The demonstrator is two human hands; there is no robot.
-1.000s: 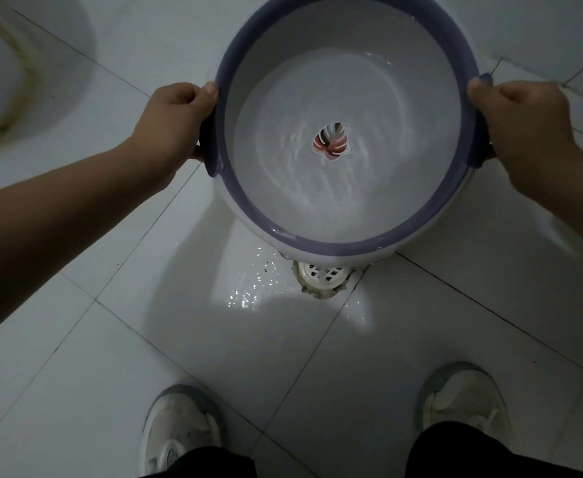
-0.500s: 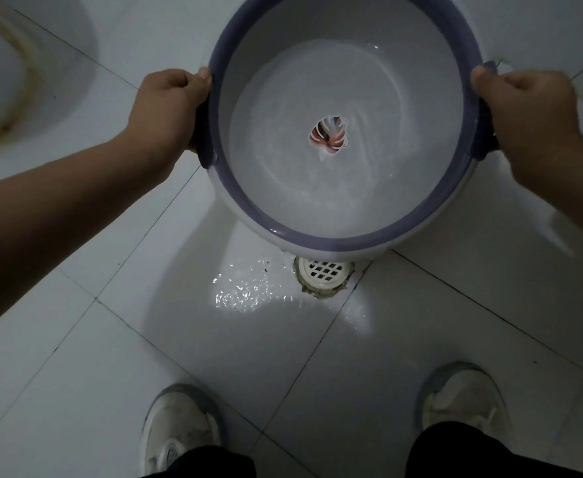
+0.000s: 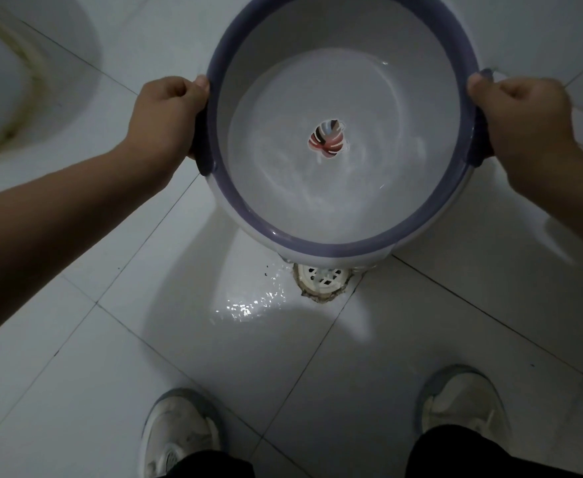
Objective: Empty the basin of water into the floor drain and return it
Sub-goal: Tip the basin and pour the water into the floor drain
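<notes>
A round white basin (image 3: 317, 241) with a purple rim hangs above the tiled floor, tilted toward me. Rippling water covers its bottom, where a small coloured leaf print shows. My left hand (image 3: 166, 115) grips the left rim handle and my right hand (image 3: 524, 115) grips the right one. The white floor drain (image 3: 323, 279) lies just below the basin's near edge, partly hidden by it. A wet, glinting patch (image 3: 248, 301) spreads on the tile left of the drain.
A stained white squat toilet pan (image 3: 14, 98) fills the upper left. My two white shoes (image 3: 179, 436) (image 3: 462, 405) stand on the tiles at the bottom, near the drain.
The basin lifted slightly and then came back down toward the drain, covering part of it again. The water inside keeps rippling. Both hands hold the same handles.
</notes>
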